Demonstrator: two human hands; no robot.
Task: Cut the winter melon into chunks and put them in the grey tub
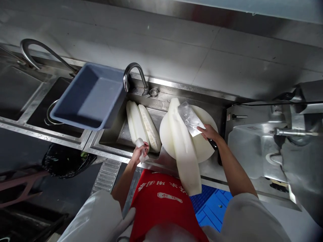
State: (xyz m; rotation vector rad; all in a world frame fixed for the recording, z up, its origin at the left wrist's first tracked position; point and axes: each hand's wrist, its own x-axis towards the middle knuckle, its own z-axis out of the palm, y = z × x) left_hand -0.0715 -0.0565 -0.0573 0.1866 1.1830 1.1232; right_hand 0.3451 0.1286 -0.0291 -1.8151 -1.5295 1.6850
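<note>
My right hand [210, 132] grips the black handle of a cleaver [190, 117]. Its broad wet blade lies flat against the right side of a long, pale, peeled winter melon piece [183, 144]. That piece rests on a round white cutting board [205, 148] and overhangs the counter's front edge toward me. Over the front rim of the sink, my left hand [140, 153] is closed around a small white chunk [139, 142], which looks like melon. Two more long peeled melon pieces [137, 122] lie in the sink just beyond it; the right one shows a seedy, hollowed face.
A blue-grey plastic tub [101, 92] sits across the sinks at left, beside a curved faucet [135, 67]. Below left stands a bin lined with black plastic [67, 161]. Metal kitchen equipment [254, 148] stands on the right, and blue plastic matting [214, 205] lies below.
</note>
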